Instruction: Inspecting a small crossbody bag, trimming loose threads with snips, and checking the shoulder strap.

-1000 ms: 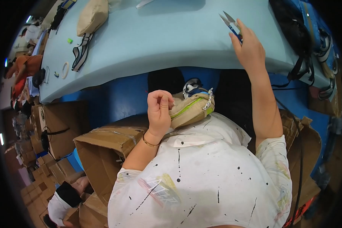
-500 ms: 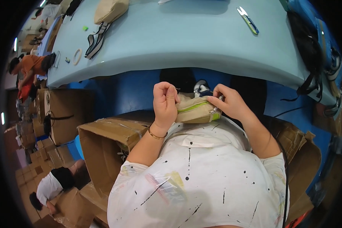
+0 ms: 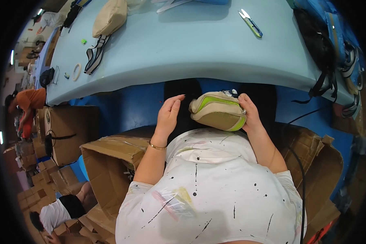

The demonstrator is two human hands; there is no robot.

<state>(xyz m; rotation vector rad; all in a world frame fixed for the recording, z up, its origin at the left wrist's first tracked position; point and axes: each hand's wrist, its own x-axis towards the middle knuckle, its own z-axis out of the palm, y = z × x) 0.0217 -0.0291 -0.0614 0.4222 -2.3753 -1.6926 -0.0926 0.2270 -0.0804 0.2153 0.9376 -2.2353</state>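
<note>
Boxes: an open cardboard box stands at the person's left, its flaps up; what lies inside I cannot make out; a second, torn cardboard box sits at the right; more stacked cartons fill the floor further left.

Pouches: two in sight; a small beige pouch with lime-green trim is held at the person's chest, below the table edge; a larger beige bag lies far off on the pale blue table, a striped strap trailing from it.

Table tools: one pair of thread snips near the far edge, well apart from both hands; one roll of tape at the left end.

Bags at right: a heap of blue and black bags hangs over the table's right end; I cannot count them.

Right hand: the right hand grips the small pouch by its right end, fingers wrapped over it, thumb side against the fabric.

Left hand: the left hand is open, fingers loosely extended and spread, holding nothing; it hovers just beside the pouch's left end, not touching as far as I can tell.

Pouch and hands: the pouch lies between the two hands, in front of the spattered white shirt.

Others: one person in orange at the far left; another crouches at the lower left.
</note>
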